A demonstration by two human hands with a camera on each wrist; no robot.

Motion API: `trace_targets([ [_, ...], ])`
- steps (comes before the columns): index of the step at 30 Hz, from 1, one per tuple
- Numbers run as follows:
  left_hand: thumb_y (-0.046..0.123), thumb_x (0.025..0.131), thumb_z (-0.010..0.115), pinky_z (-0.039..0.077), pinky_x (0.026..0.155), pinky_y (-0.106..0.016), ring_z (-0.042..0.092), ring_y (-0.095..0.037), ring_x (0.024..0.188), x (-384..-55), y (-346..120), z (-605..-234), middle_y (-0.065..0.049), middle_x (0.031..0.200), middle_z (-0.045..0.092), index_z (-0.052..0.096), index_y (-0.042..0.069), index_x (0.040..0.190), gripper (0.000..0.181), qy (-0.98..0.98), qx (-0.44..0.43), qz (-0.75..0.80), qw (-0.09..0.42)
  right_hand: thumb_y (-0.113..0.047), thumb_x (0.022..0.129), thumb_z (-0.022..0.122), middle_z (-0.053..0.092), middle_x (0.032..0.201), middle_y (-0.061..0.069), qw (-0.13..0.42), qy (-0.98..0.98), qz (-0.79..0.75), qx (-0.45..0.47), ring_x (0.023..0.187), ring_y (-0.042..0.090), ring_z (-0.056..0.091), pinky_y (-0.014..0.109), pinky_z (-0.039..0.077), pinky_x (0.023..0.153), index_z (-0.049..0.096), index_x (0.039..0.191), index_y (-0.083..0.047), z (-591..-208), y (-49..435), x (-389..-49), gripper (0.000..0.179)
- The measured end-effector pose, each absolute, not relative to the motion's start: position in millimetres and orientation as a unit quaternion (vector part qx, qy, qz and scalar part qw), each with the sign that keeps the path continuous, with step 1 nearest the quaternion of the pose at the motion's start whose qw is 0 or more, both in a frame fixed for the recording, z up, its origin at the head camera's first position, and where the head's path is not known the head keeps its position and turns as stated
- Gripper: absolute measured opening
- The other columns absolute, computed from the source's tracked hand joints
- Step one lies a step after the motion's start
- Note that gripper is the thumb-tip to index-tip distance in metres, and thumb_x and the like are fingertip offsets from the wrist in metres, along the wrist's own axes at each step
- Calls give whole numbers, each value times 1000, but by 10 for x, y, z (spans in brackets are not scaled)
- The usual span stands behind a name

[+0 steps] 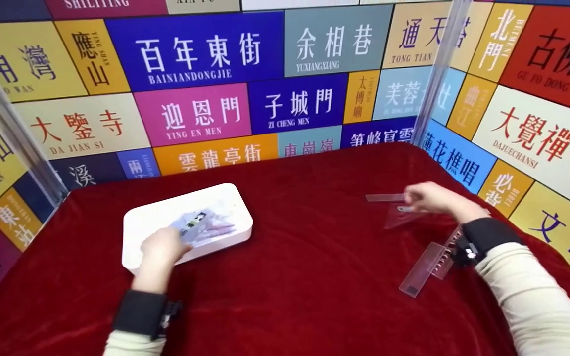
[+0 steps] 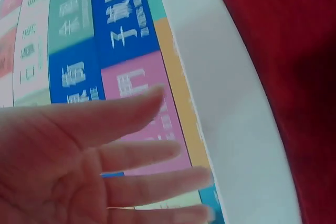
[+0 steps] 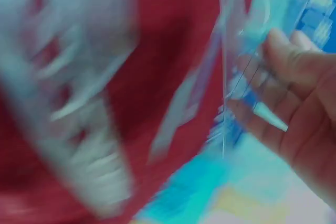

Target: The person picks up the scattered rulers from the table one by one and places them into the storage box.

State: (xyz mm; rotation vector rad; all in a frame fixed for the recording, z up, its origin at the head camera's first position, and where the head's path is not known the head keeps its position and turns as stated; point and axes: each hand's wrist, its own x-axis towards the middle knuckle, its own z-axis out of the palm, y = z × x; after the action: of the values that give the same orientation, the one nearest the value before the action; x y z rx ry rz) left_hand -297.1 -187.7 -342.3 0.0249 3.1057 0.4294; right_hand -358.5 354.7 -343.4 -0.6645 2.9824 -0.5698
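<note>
My left hand point(image 1: 164, 247) is over the near side of a white box point(image 1: 136, 222); the left wrist view shows its fingers point(image 2: 152, 184) extended, with nothing between them. Inside the box lies a crumpled clear plastic pouch point(image 1: 206, 227) with a dark printed patch; its contents are hard to make out. On the right, my right hand point(image 1: 428, 198) pinches a clear plastic set square point(image 1: 396, 217) by its edge. Its cut-out hole shows in the right wrist view. A clear straight ruler point(image 1: 384, 198) lies just beyond it.
Nearer me on the right, a clear ruler point(image 1: 421, 272) overlaps a wavy-edged ruler point(image 1: 442, 267), partly hidden by my wrist. Red velvet cloth point(image 1: 305, 257) covers the table. Printed panels point(image 1: 191, 111) stand behind it, with clear posts point(image 1: 436, 84) at the corners.
</note>
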Motion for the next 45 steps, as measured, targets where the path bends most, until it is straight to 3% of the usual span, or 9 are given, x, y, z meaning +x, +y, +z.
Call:
trace_targets([
  [4,28,80,67,47,78,-47,60,-36,94,-2970,-1420,-3433,-22,100,64,63,-2,104,39,967,64,238,-66,2,77,63,56,72,3,-36,948,-150,-278,69,16,52,31,45,62,56,81,-4,-3260,2833,-3478,10],
  [9,28,80,69,44,89,-43,59,-30,100,-2920,-867,-3376,-16,107,64,60,0,115,46,918,168,355,-52,-4,82,63,58,76,3,-89,922,-150,-347,74,19,57,36,47,66,55,84,-8,-3113,1983,-3225,9],
  [16,10,80,68,47,67,-31,58,-17,72,-2847,-644,-3379,-5,81,68,69,4,86,9,886,249,379,-99,-6,84,61,59,78,3,-138,901,-177,-370,72,17,57,33,48,66,55,85,-10,-3071,1421,-2914,7],
  [19,9,80,66,47,66,-31,59,-16,70,-2825,-675,-3379,-5,78,68,69,4,81,5,887,253,368,-118,-5,84,62,60,80,4,-145,897,-211,-360,73,16,57,31,48,66,56,87,-8,-3087,1383,-2908,8],
  [25,1,81,63,49,69,-34,60,-20,71,-2982,-1058,-3431,-12,79,66,67,-3,85,7,867,188,438,-145,-2,82,64,63,98,12,-168,892,-247,-340,90,23,62,34,51,79,59,103,0,-3069,1673,-3019,22],
  [30,8,85,61,50,59,-25,61,-12,62,-3197,-1694,-3523,-19,86,66,65,-8,98,21,856,35,505,-110,1,80,64,64,93,16,-184,908,-238,-293,87,27,61,40,50,78,60,100,2,-3092,2260,-3116,21],
  [33,10,85,59,48,56,-22,64,-17,63,-3242,-2019,-3585,-23,96,66,63,-9,105,27,871,-34,482,-94,2,80,62,64,90,17,-172,927,-223,-246,84,29,61,43,50,75,61,97,2,-3151,2666,-3139,17],
  [40,13,78,55,45,80,-39,53,-38,104,-3207,-2397,-3732,-27,125,50,51,-10,121,49,935,-107,339,-14,1,79,61,64,84,17,-103,968,-163,-158,81,31,59,47,48,73,61,93,3,-3302,3486,-3086,14],
  [45,19,80,55,40,90,-49,47,-43,110,-3192,-2449,-3774,-32,128,43,42,-15,124,57,950,-107,293,16,4,73,61,64,80,17,-57,980,-131,-140,74,28,58,43,48,66,61,88,5,-3440,3885,-3051,15],
])
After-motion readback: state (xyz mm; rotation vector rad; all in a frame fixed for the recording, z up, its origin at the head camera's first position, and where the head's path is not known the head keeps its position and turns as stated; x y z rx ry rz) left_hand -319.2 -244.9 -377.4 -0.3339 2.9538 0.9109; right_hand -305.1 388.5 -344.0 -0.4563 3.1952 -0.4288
